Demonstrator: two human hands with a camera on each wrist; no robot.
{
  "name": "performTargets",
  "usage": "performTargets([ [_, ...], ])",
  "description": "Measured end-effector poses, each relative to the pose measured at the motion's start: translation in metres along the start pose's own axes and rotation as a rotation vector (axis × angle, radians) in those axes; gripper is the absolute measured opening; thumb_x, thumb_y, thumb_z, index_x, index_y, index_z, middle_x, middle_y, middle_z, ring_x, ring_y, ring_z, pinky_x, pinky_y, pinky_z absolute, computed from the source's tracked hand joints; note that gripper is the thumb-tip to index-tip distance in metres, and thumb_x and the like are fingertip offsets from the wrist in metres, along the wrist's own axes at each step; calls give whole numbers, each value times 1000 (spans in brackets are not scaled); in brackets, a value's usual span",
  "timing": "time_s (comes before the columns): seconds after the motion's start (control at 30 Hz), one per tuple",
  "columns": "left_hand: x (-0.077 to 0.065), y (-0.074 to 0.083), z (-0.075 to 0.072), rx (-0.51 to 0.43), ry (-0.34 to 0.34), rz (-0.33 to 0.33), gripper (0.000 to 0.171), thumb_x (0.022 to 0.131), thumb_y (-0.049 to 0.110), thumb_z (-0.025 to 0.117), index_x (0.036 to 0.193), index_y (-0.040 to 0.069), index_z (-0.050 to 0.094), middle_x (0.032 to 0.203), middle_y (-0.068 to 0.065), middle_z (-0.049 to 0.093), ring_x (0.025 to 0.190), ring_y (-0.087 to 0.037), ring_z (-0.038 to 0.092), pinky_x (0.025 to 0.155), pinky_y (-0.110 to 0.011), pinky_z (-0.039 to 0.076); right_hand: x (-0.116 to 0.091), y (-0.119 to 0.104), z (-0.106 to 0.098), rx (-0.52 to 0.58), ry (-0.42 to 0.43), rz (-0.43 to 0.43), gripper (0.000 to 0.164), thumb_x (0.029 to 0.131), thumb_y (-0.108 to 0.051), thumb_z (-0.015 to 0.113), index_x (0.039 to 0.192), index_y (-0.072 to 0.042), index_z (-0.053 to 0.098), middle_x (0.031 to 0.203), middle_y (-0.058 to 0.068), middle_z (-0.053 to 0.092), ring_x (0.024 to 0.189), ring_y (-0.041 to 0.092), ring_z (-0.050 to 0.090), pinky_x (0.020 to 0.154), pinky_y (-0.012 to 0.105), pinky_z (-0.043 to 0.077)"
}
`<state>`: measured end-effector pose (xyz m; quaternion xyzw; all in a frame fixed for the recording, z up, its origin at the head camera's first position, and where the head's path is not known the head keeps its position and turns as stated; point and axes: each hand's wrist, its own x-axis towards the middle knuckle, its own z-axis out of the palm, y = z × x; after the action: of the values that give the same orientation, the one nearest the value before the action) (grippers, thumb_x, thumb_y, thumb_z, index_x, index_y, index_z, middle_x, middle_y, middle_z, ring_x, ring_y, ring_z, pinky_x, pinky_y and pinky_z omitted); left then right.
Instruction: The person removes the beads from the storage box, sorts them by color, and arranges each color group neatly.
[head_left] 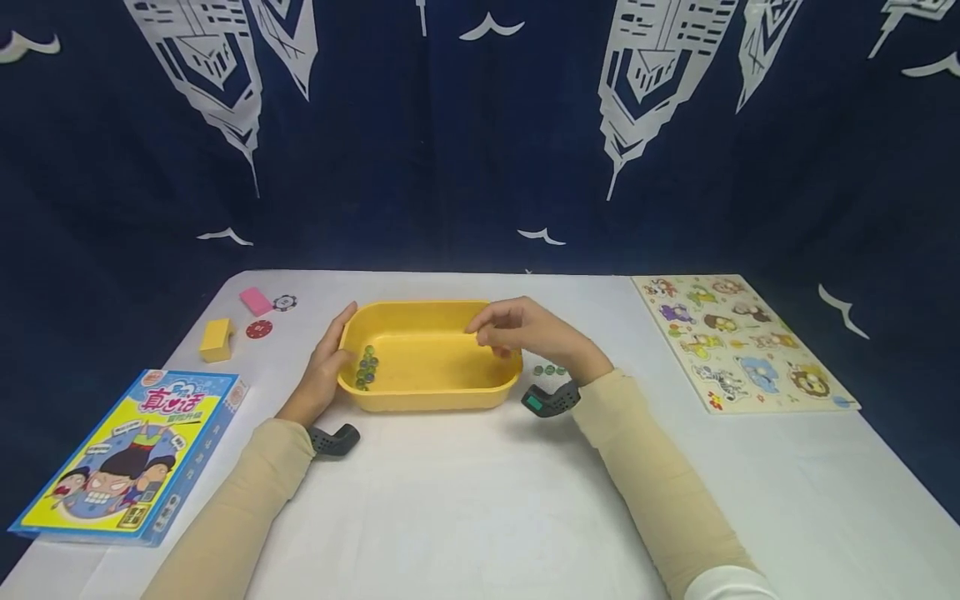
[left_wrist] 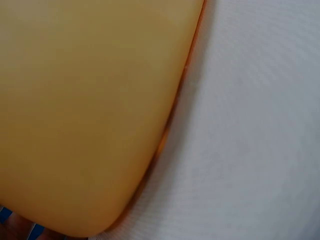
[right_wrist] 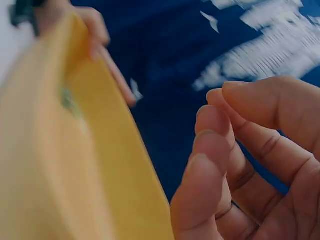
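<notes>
A yellow plastic basin [head_left: 431,400] stands mid-table, with several greenish glass marbles [head_left: 366,368] gathered at the left end inside it. My left hand [head_left: 322,375] grips the basin's left side, thumb at the rim and fingers along the outer wall. Over the basin's right end is my right hand [head_left: 528,329], its fingers loosely bent. The right wrist view shows the fingertips close together with nothing visible between them. More green marbles [head_left: 550,370] lie on the cloth just right of the basin, partly behind the right wrist.
At the left lie a blue-yellow card game box [head_left: 120,458], a yellow block [head_left: 216,340], a pink block [head_left: 256,301], a red chip [head_left: 259,329] and a black-white chip [head_left: 285,302]. An animal puzzle board [head_left: 742,342] lies at the right, before a dark blue curtain [head_left: 450,150].
</notes>
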<state>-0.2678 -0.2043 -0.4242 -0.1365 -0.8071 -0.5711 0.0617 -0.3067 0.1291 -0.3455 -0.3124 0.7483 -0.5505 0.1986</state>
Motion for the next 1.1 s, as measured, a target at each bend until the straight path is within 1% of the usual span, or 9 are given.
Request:
performTargets([
  [0.13, 0, 0, 0, 5, 4, 5, 80, 85, 1, 37, 160, 10, 13, 167, -8, 12, 153, -27, 8, 124, -49, 6, 15, -2, 29, -33, -111, -8, 22, 93, -7, 63, 112, 3, 69, 90, 24, 59, 63, 21, 51, 60, 30, 49],
  [0.23, 0, -1, 1, 17, 5, 5, 79, 85, 2, 37, 160, 10, 14, 167, -8, 13, 153, -27, 8, 123, -50, 7, 27, 0, 48, -84, -177, -28, 24, 94, -5, 62, 114, 8, 67, 90, 26, 60, 60, 20, 51, 58, 27, 48],
  [0.3, 0, -1, 1, 20, 4, 2, 79, 85, 2, 37, 160, 10, 14, 167, -8, 13, 153, -28, 9, 123, -51, 7, 36, 2, 58, -128, -216, -42, 24, 94, -4, 62, 114, 8, 67, 93, 25, 62, 61, 19, 51, 58, 25, 47],
  [0.37, 0, -1, 1, 25, 1, -1, 79, 85, 3, 37, 160, 11, 14, 167, -8, 13, 153, -28, 10, 123, -51, 8, 44, 5, 65, -183, -239, -50, 23, 94, -5, 62, 113, 6, 69, 94, 18, 66, 65, 16, 54, 61, 24, 50],
  [0.5, 0, -2, 1, 31, 4, -2, 78, 85, 4, 37, 160, 12, 15, 166, -7, 15, 153, -28, 11, 123, -51, 8, 55, 8, 77, -273, -256, -33, 20, 94, -8, 63, 110, -4, 74, 100, 2, 73, 82, 13, 62, 77, 25, 53],
  [0.57, 0, -2, 1, 33, 5, 1, 78, 85, 4, 37, 160, 12, 16, 166, -7, 15, 153, -28, 11, 123, -51, 8, 59, 7, 82, -298, -265, -1, 20, 94, -9, 63, 109, -7, 76, 103, -1, 74, 92, 11, 63, 86, 25, 52],
  [0.63, 0, -3, 1, 32, 8, 9, 78, 85, 4, 37, 160, 12, 16, 166, -7, 15, 153, -28, 11, 123, -51, 8, 62, 6, 86, -319, -275, 40, 20, 94, -9, 63, 109, -9, 76, 102, -3, 74, 94, 11, 63, 89, 25, 51],
  [0.9, 1, -4, 0, 36, 3, 14, 79, 85, 3, 36, 161, 13, 16, 166, -8, 15, 153, -29, 11, 123, -51, 8, 74, 5, 97, -450, -291, 126, 18, 90, -4, 65, 99, -12, 78, 93, -6, 73, 85, 11, 60, 78, 22, 49],
  [1.1, 1, -3, 1, 29, 1, 9, 79, 85, 3, 36, 161, 12, 15, 166, -9, 15, 153, -29, 11, 123, -51, 8, 78, 3, 101, -467, -286, 166, 18, 87, -1, 66, 92, -12, 79, 86, -4, 72, 79, 13, 59, 71, 23, 50],
])
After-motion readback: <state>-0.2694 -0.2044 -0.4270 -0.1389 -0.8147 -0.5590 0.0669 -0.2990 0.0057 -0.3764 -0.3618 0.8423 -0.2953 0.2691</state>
